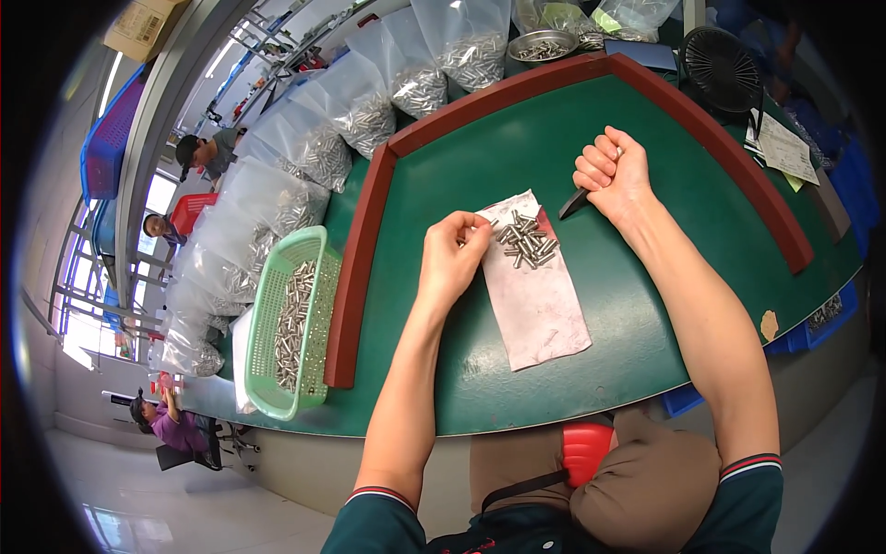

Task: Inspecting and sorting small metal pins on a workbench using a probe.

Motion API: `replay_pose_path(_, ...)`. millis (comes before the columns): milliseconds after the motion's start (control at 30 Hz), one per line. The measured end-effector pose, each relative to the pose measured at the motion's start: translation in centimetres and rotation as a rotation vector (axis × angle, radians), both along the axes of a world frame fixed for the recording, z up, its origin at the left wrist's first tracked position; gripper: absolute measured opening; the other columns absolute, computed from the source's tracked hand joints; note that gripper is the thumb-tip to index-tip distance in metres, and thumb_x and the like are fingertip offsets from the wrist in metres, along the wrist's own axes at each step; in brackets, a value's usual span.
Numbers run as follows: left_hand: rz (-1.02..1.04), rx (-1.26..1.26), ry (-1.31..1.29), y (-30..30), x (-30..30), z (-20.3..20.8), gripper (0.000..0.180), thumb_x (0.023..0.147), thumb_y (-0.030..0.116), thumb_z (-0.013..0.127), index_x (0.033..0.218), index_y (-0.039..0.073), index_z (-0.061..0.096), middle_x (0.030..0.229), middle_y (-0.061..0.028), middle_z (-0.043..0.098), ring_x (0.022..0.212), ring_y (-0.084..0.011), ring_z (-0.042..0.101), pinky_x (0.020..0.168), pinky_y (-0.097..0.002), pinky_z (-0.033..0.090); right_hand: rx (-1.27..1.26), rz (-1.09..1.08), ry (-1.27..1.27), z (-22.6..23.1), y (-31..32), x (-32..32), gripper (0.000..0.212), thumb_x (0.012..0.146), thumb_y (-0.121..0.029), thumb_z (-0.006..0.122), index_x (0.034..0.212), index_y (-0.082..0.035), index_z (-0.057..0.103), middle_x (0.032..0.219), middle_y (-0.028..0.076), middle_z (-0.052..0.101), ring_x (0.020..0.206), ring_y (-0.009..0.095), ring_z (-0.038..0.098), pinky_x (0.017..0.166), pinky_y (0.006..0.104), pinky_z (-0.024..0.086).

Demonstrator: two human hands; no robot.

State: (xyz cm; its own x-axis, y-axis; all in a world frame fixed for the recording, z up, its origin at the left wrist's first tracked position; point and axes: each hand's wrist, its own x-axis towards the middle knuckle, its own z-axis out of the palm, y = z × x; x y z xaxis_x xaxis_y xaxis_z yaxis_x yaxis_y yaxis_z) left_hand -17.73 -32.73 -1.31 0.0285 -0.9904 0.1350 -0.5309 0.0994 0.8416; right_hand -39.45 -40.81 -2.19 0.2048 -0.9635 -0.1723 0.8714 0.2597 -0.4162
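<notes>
My left hand (450, 260) is closed in a pinch at the left edge of a white, stained cloth (540, 323), with a small metal pin partly showing at its fingers. Right beside it, a loose pile of silvery metal pins (528, 242) lies on the cloth's far end. To the right, my right hand (616, 177) is wrapped in a fist above the green tabletop. Out of its lower left side sticks a dark, flat-ended tool (572, 204); the fingers hide the rest, so its kind cannot be told.
A dark red wooden rim (498, 100) borders the green table (480, 152). Left of it stands a green basket (321, 305) of metal pins. Several clear bags (365, 111) of metal parts line the far left side. A metal bowl (543, 46) and a black fan (722, 69) stand at the back.
</notes>
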Motion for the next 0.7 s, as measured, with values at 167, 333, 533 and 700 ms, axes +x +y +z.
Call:
replay_pose_path(167,-0.255,0.466,0.991,0.7,2.0,0.8,0.007,0.083,0.009,0.056,0.083,0.004,0.051,0.077,-0.0058,0.055,0.048,-0.0017,0.03,0.044,-0.0151,0.025,0.013,0.006,-0.011,-0.2,-0.1,0.0,0.04,0.088,-0.024,0.034,0.05,-0.015,0.022,0.042,-0.003,0.017,0.037,0.01,0.014,0.037,0.0258,0.014)
replay_pose_path(333,-0.307,0.512,1.175,0.8,2.0,0.1,0.007,0.083,0.01,0.057,0.086,0.005,0.052,0.078,-0.0047,0.054,0.05,-0.0028,0.03,0.047,-0.0165,0.027,0.002,0.005,-0.009,-0.1,0.0,0.0,0.04,0.088,-0.023,0.034,0.05,-0.015,0.022,0.042,-0.003,0.017,0.037,0.01,0.014,0.036,0.0257,0.015)
replay_pose_path(533,-0.306,0.516,1.19,0.7,2.0,-0.2,0.011,0.084,0.009,0.055,0.092,0.003,0.052,0.077,-0.0044,0.053,0.05,-0.0033,0.033,0.045,-0.0167,0.028,-0.004,0.01,-0.01,-0.2,-0.1,0.0,0.04,0.088,-0.023,0.034,0.05,-0.015,0.023,0.042,-0.003,0.018,0.037,0.01,0.014,0.036,0.0257,0.015)
replay_pose_path(700,-0.31,0.522,1.162,0.7,1.9,0.0,0.013,0.085,0.011,0.053,0.092,0.0,0.052,0.075,-0.0042,0.054,0.049,-0.0032,0.032,0.045,-0.0168,0.027,0.001,0.003,-0.003,-0.2,-0.1,0.0,0.04,0.087,-0.023,0.035,0.05,-0.015,0.023,0.042,-0.003,0.018,0.037,0.01,0.014,0.036,0.0256,0.015)
